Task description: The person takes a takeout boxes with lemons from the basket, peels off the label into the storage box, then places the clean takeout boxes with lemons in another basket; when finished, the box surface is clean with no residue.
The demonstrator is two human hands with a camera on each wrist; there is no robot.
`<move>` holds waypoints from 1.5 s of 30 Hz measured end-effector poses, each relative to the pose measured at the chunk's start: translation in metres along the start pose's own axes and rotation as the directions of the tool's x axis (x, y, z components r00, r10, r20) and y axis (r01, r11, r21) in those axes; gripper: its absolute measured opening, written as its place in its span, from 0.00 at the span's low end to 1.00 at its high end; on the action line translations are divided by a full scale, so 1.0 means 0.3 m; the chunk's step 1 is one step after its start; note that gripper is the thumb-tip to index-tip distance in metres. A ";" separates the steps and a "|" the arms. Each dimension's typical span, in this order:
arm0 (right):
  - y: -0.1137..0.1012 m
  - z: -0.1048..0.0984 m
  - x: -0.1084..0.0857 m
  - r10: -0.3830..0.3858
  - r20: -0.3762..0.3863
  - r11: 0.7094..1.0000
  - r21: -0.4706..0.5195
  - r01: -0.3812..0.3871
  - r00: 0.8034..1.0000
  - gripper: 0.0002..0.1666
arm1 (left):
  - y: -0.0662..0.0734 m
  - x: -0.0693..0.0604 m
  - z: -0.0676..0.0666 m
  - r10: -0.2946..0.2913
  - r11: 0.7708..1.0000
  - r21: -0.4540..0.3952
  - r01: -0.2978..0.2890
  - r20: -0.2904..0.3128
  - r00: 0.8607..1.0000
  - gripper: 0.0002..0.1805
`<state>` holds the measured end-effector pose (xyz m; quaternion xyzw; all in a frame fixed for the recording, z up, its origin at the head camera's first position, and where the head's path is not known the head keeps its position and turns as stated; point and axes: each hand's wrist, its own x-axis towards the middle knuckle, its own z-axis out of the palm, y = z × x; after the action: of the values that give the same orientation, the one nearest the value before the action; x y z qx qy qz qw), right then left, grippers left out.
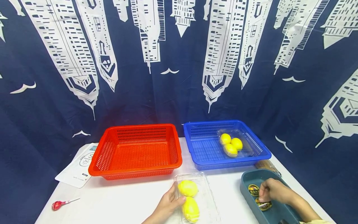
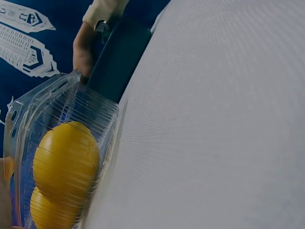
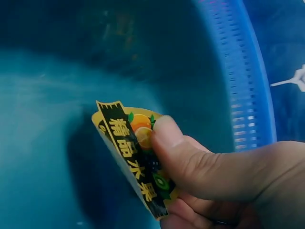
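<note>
My left hand holds the left side of a clear plastic fruit box, thumb over its edge. Two yellow lemons lie inside, one behind the other. The left wrist view shows the box's ribbed wall close up, with the lemons behind it. Over a teal bin, my right hand pinches a black-and-gold fruit label between thumb and fingers. Another round label lies in the bin beside that hand.
A red basket stands at the back left. The blue basket beside it holds a clear box with three yellow fruits. White printed sheets and a red lollipop lie at left. A clear packet sits behind the bin.
</note>
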<state>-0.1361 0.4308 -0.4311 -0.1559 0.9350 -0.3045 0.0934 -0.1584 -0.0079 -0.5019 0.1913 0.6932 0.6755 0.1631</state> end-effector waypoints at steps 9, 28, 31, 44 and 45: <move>0.042 0.058 -0.025 0.061 0.023 0.997 -0.058 -0.060 0.998 0.15 | -0.021 -0.014 0.018 -0.009 0.999 -0.040 0.009 0.015 1.000 0.48; 0.028 0.050 0.029 0.096 -0.031 0.975 -0.201 -0.100 0.995 0.15 | 0.003 0.006 -0.004 -0.002 0.996 -0.086 0.001 -0.012 1.000 0.49; 0.022 0.051 0.032 0.091 -0.053 0.972 -0.211 -0.101 0.994 0.17 | 0.009 0.011 -0.006 0.003 0.994 -0.105 -0.003 0.004 1.000 0.48; 0.015 0.071 0.030 0.132 -0.108 0.961 -0.231 -0.154 0.985 0.21 | -0.010 0.009 -0.006 -0.005 0.996 -0.089 0.005 -0.004 1.000 0.47; 0.015 0.073 0.029 0.139 -0.099 0.962 -0.221 -0.158 0.985 0.20 | -0.012 0.009 -0.006 -0.006 0.996 -0.087 0.006 -0.004 1.000 0.47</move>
<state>-0.1395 0.4193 -0.4519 -0.0822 0.9759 -0.1932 0.0588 -0.1618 -0.0081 -0.5055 0.1804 0.6640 0.7050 0.1716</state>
